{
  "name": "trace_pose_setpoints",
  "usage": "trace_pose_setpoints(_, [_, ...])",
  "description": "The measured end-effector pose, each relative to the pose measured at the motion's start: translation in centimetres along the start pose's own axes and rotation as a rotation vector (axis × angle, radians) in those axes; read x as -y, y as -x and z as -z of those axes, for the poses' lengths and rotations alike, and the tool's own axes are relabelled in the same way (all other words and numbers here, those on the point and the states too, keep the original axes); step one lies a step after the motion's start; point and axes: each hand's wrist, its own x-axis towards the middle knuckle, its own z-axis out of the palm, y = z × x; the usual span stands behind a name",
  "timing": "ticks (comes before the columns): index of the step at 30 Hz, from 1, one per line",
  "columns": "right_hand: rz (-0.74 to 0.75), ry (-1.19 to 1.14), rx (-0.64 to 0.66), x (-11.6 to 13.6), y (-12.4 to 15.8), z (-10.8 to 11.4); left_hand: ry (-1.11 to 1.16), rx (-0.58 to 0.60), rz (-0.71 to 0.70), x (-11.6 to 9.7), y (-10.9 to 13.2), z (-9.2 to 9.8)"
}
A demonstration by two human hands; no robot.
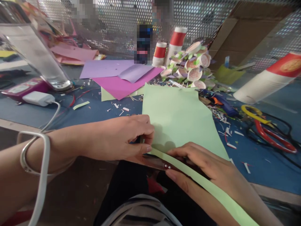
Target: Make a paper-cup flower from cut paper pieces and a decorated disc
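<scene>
A long, narrow light-green paper strip [207, 179] runs from my left hand, through my right hand, toward the bottom right. My left hand [127, 138] is closed, with thumb and fingers pinching the strip's near end at the table's front edge. My right hand [202, 166] curls loosely around the strip, fingers on one side and thumb on the other; its fingertips are partly hidden. Just above that thumb, two tiny white dots [167, 166] show on a brownish surface I cannot identify. Behind both hands lies a large light-green paper sheet [178, 116], flat on the blue table.
Purple paper [103, 69] and magenta paper [119, 87] lie behind. Small paper cups [195, 73] are clustered at the back. Red-handled scissors [272, 138] and a white cup stack [263, 81] sit right. A clear glass [42, 56] and white charger [39, 98] stand left. Scraps litter the table.
</scene>
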Motion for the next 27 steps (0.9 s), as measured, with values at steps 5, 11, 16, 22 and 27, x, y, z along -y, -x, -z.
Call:
trace_pose_setpoints(5, [0.053,0.041,-0.037,-0.3,-0.1,-0.4,0.011,0.023,0.017,0.3,-0.1,0.1])
trace_pose_setpoints(11, [0.146,0.098,-0.074,-0.5,-0.1,-0.8,-0.036,0.098,-0.072,0.7,-0.2,0.7])
trace_pose_setpoints(16, [0.185,0.091,-0.163,-0.5,0.3,-1.0,-0.047,0.094,-0.082,0.6,-0.3,0.7])
trace_pose_setpoints(22, [0.132,0.190,-0.252,-0.8,1.3,-1.4,-0.091,0.022,-0.216,0.8,0.2,0.0])
trace_pose_setpoints(27, [0.140,0.140,-0.204,-0.7,1.7,-1.1,-0.170,-0.046,-0.266,1.5,0.7,-0.7])
